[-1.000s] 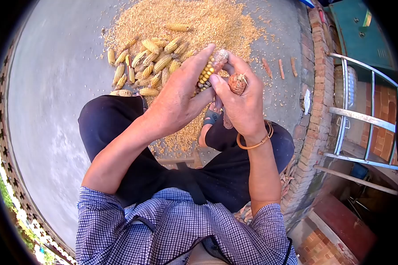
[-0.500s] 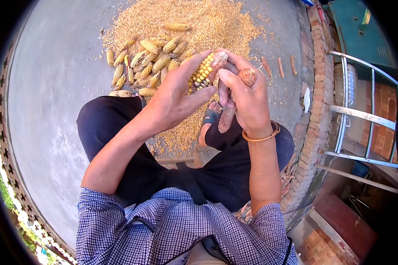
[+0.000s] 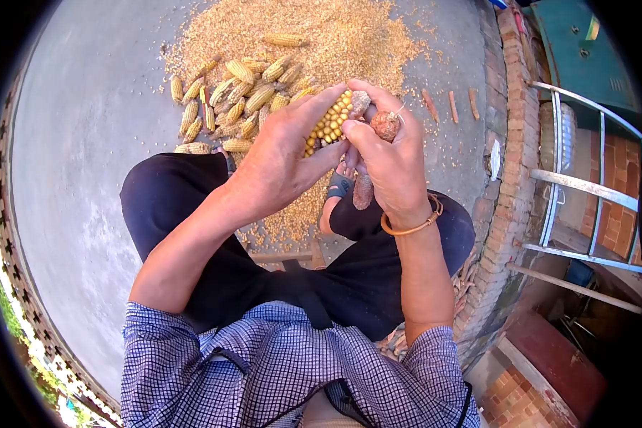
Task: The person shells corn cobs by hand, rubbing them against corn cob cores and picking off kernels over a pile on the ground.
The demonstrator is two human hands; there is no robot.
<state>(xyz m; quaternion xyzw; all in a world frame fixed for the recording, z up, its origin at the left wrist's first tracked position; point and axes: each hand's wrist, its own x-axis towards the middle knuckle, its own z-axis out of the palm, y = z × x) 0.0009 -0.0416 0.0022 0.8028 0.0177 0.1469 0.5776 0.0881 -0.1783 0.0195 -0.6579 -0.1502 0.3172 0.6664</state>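
Observation:
A partly shelled corn ear, yellow kernels on its left part and bare at its upper end, lies in the grip of my left hand. My right hand is closed around a bare reddish cob, whose lower end hangs below the palm. The right thumb presses at the edge of the kernels, and the hands touch at the ear. Beyond them, a heap of corn ears rests beside a wide spread of loose kernels.
Several bare cobs lie on the concrete floor to the right of the kernels. A brick edge and a metal frame stand at the right. My bent legs are below the hands.
My right hand moved away from the ear, then came back left against it with its cob. The ear has turned in my left hand, showing more kernels and less bare cob.

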